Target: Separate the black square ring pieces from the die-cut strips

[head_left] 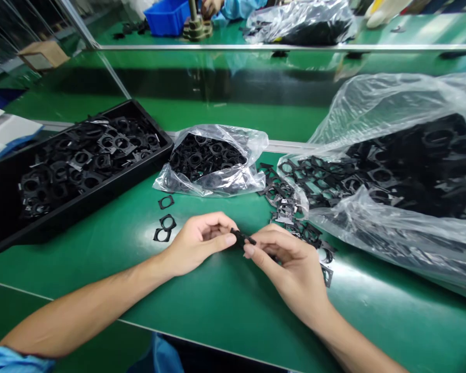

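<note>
Between my two hands, above the green table point(202, 305), is a small black plastic part point(241, 238), seen nearly edge-on. My left hand point(202, 241) pinches its left end between thumb and fingers. My right hand point(287, 259) grips the right end with thumb and forefinger; whether it is one piece or two joined pieces I cannot tell. Left of my left hand lie several flat black frames with round holes point(167, 222). Beyond my right hand spreads a loose pile of black parts point(281, 199), partly hidden by that hand.
A black tray point(62, 207) heaped with ring-holed parts stands at the left. A clear plastic bag point(252, 178) of similar parts lies at centre back, and a larger open bag point(373, 243) fills the right. Across a divider are a blue bin point(166, 18) and a co-worker's hand point(210, 7).
</note>
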`<state>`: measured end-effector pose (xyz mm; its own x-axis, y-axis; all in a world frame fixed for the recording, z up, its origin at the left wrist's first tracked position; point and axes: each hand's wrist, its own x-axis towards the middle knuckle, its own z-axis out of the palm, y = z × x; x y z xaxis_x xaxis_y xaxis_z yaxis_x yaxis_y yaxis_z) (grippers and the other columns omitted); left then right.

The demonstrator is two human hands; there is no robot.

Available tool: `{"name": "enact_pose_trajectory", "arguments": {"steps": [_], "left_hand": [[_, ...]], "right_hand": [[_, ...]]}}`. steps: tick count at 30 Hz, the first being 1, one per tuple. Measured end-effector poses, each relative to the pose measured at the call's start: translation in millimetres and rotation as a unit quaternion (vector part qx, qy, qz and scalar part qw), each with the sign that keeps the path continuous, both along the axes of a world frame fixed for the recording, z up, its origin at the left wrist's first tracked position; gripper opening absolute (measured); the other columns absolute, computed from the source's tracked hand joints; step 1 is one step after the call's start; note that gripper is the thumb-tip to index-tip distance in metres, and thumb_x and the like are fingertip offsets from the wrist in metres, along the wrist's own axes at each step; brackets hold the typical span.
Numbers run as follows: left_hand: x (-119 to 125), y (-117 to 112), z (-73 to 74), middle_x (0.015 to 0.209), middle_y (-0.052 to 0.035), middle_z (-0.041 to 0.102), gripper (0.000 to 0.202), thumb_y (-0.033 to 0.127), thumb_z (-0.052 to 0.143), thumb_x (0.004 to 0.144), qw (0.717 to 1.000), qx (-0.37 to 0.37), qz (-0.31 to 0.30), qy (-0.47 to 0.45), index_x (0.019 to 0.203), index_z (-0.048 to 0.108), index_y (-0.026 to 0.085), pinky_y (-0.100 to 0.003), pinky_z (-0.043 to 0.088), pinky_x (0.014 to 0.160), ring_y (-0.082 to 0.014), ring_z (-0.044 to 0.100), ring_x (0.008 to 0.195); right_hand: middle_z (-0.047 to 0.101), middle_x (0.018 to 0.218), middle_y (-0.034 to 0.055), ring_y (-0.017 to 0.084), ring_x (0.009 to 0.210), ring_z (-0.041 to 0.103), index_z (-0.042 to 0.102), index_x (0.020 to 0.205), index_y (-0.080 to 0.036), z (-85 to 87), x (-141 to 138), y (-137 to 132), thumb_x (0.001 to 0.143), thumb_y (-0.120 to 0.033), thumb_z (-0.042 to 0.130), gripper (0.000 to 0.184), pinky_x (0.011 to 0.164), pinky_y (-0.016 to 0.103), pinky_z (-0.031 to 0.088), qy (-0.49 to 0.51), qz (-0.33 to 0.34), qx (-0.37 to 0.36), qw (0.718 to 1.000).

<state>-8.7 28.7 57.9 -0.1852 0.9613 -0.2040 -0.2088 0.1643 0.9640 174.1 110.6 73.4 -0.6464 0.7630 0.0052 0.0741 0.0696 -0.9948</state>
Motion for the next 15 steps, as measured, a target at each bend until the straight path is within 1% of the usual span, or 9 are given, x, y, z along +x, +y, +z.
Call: {"name": "enact_pose_trajectory", "arguments": {"steps": [2,4,6,8,10,11,13,15], "left_hand": [[1.6,-1.5,1.0,0.077,0.0009,0.064,0.023,0.035,0.081,0.083,0.997,0.024,0.042,0.054,0.091,0.070,0.016,-0.021,0.047,0.070,-0.0106,0.059,0.071],[3.3,-3.2,1.9,0.074,0.0020,0.063,0.024,0.034,0.079,0.084,0.997,0.041,0.044,0.046,0.094,0.067,0.016,-0.021,0.048,0.069,-0.0099,0.060,0.069],[5.2,-4.7,2.6,0.076,0.0017,0.064,0.027,0.034,0.081,0.083,0.999,0.049,0.018,0.012,0.096,0.064,0.017,-0.021,0.051,0.068,-0.0103,0.062,0.069],[7.2,-5.7,3.2,0.081,0.0007,0.067,0.031,0.029,0.084,0.079,0.999,0.038,0.003,-0.006,0.097,0.063,0.017,-0.020,0.053,0.070,-0.0107,0.065,0.072],[8.8,-6.0,3.9,0.083,0.0005,0.068,0.027,0.023,0.084,0.078,1.000,0.019,0.009,0.005,0.095,0.063,0.018,-0.019,0.054,0.071,-0.0101,0.066,0.073],[9.3,-6.0,4.2,0.083,0.0004,0.069,0.024,0.021,0.082,0.079,1.000,0.014,0.018,0.016,0.094,0.065,0.017,-0.019,0.055,0.071,-0.0099,0.067,0.073],[9.8,-5.6,4.6,0.082,-0.0005,0.072,0.017,0.018,0.078,0.082,0.998,0.021,0.034,0.040,0.095,0.068,0.017,-0.020,0.057,0.073,-0.0107,0.069,0.073],[9.8,-5.4,4.1,0.084,-0.0016,0.074,0.014,0.018,0.075,0.084,0.997,0.035,0.041,0.063,0.097,0.071,0.017,-0.021,0.058,0.075,-0.0118,0.071,0.075]], "right_hand": [[0.068,0.075,0.0032,0.016,0.068,0.065,0.076,0.082,-0.021,-2.3,1.0,-0.8,0.086,-0.017,0.074,0.007,0.063,0.027,0.055,-0.008,-0.025,0.124,0.992],[0.068,0.078,0.0036,0.017,0.070,0.065,0.076,0.086,-0.022,-4.3,2.0,-1.5,0.087,-0.014,0.071,0.010,0.064,0.028,0.055,-0.013,-0.037,0.213,0.976],[0.067,0.081,0.0048,0.017,0.071,0.065,0.075,0.088,-0.022,-6.2,2.9,-2.3,0.090,-0.014,0.068,0.011,0.063,0.028,0.056,-0.027,-0.021,0.270,0.962],[0.067,0.084,0.0063,0.017,0.071,0.066,0.074,0.090,-0.022,-7.5,3.3,-3.4,0.092,-0.015,0.064,0.013,0.062,0.028,0.056,-0.043,0.016,0.311,0.949],[0.068,0.087,0.0073,0.017,0.072,0.067,0.074,0.094,-0.022,-7.7,3.1,-4.6,0.094,-0.016,0.062,0.014,0.063,0.028,0.057,-0.050,0.056,0.328,0.942],[0.068,0.088,0.0075,0.018,0.074,0.067,0.074,0.097,-0.022,-7.3,2.8,-5.0,0.094,-0.017,0.063,0.013,0.065,0.028,0.058,-0.047,0.065,0.325,0.942],[0.069,0.089,0.0071,0.019,0.077,0.068,0.071,0.099,-0.023,-5.8,2.1,-5.3,0.092,-0.018,0.066,0.009,0.069,0.030,0.059,-0.034,0.051,0.297,0.953],[0.069,0.088,0.0063,0.020,0.078,0.069,0.068,0.100,-0.023,-4.0,1.7,-4.8,0.090,-0.019,0.070,0.011,0.071,0.031,0.060,-0.024,0.012,0.245,0.969]]}}
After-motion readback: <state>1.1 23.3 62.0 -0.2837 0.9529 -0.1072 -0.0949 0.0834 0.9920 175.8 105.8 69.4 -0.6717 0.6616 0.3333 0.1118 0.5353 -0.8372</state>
